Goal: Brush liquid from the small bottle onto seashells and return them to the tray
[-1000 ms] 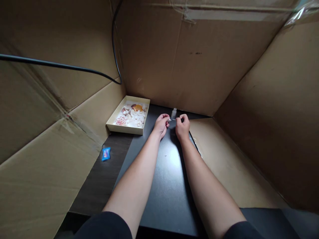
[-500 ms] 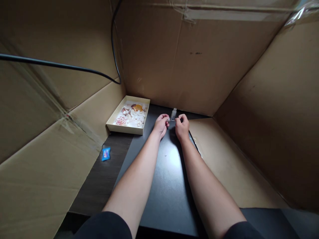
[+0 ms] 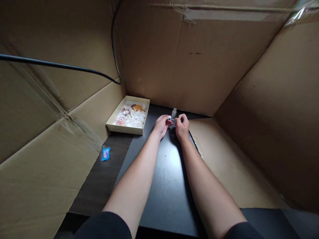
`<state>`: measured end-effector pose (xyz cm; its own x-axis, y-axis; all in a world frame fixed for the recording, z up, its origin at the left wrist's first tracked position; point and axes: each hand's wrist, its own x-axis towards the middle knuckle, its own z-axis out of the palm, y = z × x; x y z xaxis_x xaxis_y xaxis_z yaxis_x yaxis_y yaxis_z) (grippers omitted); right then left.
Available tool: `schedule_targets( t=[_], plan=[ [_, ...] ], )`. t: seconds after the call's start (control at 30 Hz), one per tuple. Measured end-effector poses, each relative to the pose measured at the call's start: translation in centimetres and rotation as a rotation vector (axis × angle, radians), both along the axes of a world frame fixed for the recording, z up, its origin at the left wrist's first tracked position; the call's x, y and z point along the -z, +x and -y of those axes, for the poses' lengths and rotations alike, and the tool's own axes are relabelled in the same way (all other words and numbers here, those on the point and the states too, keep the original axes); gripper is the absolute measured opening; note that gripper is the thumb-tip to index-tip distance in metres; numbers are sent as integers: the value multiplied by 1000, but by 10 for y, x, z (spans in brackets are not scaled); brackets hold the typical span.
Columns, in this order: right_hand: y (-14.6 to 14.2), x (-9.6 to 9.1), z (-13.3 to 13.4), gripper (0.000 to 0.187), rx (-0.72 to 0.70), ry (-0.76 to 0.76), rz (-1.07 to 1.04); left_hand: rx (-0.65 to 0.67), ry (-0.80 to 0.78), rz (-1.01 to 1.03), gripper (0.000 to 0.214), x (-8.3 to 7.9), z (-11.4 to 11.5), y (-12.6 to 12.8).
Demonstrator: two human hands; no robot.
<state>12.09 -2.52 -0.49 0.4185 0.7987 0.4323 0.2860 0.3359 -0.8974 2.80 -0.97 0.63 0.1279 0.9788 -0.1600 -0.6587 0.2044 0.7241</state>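
Note:
My left hand (image 3: 161, 125) pinches a small white piece (image 3: 169, 118) between thumb and fingertips, with a dark spot showing on it. It looks like a shell, though it is too small to be sure. Close beside it, my right hand (image 3: 182, 126) is closed, fingers pinched round a thin, light-coloured stick (image 3: 173, 119) whose tip points left at the white piece. Most of the stick is hidden by my fingers. Just behind both hands a small clear bottle (image 3: 173, 113) stands upright on the dark mat (image 3: 159, 186).
A shallow cream box (image 3: 124, 129) of shells (image 3: 134, 114) sits at the back left. A small blue packet (image 3: 106, 154) lies nearer on the left. Cardboard walls (image 3: 171, 59) enclose the table, and a cardboard sheet (image 3: 224, 166) lies right. A black cable (image 3: 74, 68) hangs at upper left.
The white piece in my left fingers has turned and lifted slightly, so more of it shows. My left lower fingers have spread a little. My right hand has barely moved.

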Motion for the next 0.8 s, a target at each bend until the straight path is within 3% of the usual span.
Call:
schedule_targets(
  t=[0.2,0.33,0.47,0.63,0.8],
  plan=[
    [0,-1,0,8,80,16,4,18,10,21,10,1,-1,0],
    [0,-1,0,9,39,10,10,-2,-3,8,7,1,-1,0],
    [1,-1,0,8,102,0,32,-2,-3,-14,5,2,-2,0],
    [1,-1,0,10,43,-4,31,-1,-6,-6,6,2,-1,0],
    [1,-2,1,9,103,10,8,1,4,3,7,2,-2,1]
  ],
)
